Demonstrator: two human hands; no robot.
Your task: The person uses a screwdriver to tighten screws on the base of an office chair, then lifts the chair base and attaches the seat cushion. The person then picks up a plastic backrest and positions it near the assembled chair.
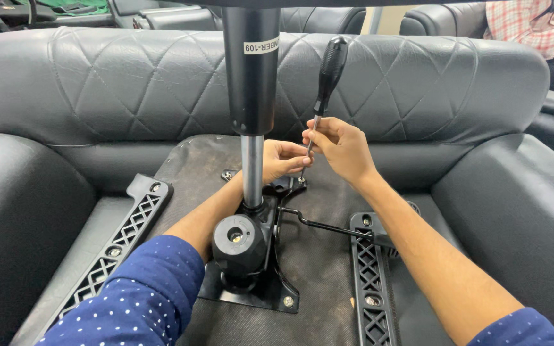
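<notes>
An upturned office chair seat [193, 160] lies on a grey leather sofa [129, 83], its black metal mechanism plate [270, 282] facing up. A gas cylinder column [251, 83] rises from the plate. My right hand [343, 148] pinches the thin shaft of a black-handled screwdriver [329, 67], which stands nearly upright with its tip at a far corner of the plate. My left hand [281, 158] reaches behind the column and closes its fingers on the lower shaft near the tip. A round black knob [236, 238] sits at the plate's near side.
Two black plastic armrest brackets [120, 247] [370, 282] lie on either side of the seat underside. A thin black lever rod [328, 225] sticks out to the right. Sofa arms rise at both sides. A person in a checked shirt [524, 22] sits at the far right.
</notes>
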